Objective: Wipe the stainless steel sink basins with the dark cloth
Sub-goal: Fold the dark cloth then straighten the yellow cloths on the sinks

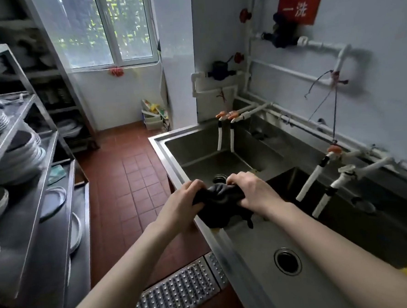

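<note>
A narrow kitchen fills the frame: pale walls, a window (109, 28) at the upper centre, and a red tiled floor (132, 182) running down the middle. Steel shelving (23, 150) takes up the whole left side, stacked with plates (19, 160) and bowls. The stainless steel sink (246, 253) runs diagonally across the right half, from the centre down to the lower right corner, with a far basin (207, 153) in the middle of the frame, a dark middle basin to its right, and a near basin (323, 253) at the lower right whose round drain (287, 261) is open. White pipes (288, 70) line the wall at the upper right beneath a red sign (300, 8), and white taps (319, 189) with orange handles hang over the basins. A studded metal floor grate (178, 296) lies at the bottom centre, just beside the sink's front edge.

The dark cloth (221, 202) sits at the centre of the frame, bunched above the divider between the far and near basins, near the front rim. It is stretched between the two hands, with its loose lower part hanging down onto the divider.

The left hand (184, 200) is clenched around the cloth's left end, knuckles up, over the sink's front rim. The right hand (250, 191) is clamped on the right end, fingers curled over the top. Both bare forearms reach in from the bottom of the frame, converging on the cloth.
</note>
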`<state>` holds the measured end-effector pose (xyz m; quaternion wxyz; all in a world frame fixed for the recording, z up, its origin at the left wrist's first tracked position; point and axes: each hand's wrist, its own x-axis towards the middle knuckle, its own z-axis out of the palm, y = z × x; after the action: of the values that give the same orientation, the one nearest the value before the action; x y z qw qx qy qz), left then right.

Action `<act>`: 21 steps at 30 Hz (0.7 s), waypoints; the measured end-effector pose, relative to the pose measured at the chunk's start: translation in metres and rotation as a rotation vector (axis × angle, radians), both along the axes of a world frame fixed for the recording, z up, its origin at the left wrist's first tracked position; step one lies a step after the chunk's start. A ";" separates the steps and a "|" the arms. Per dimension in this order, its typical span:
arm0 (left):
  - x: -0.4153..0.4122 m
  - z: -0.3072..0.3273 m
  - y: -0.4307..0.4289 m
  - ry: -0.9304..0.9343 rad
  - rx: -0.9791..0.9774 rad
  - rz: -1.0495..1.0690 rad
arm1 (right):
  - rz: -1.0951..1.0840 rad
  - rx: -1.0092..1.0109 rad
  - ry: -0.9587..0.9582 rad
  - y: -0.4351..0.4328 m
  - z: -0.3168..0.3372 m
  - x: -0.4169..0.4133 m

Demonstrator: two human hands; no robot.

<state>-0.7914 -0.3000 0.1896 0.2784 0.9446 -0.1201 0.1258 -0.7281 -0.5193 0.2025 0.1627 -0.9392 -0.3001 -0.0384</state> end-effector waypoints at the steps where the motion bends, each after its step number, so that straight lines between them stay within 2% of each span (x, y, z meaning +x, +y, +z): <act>1: 0.014 0.000 0.013 -0.005 0.000 -0.003 | -0.007 -0.008 -0.003 0.013 0.001 0.014; 11: 0.184 -0.024 0.129 0.016 -0.065 -0.021 | -0.013 -0.052 -0.033 0.133 -0.018 0.192; 21: 0.357 -0.051 0.212 0.153 -0.085 -0.018 | -0.028 -0.136 0.016 0.223 -0.043 0.364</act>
<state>-0.4341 -0.0883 0.1382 0.3275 0.9377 -0.1017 0.0558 -0.3646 -0.2960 0.1590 0.1006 -0.9524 -0.2876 -0.0126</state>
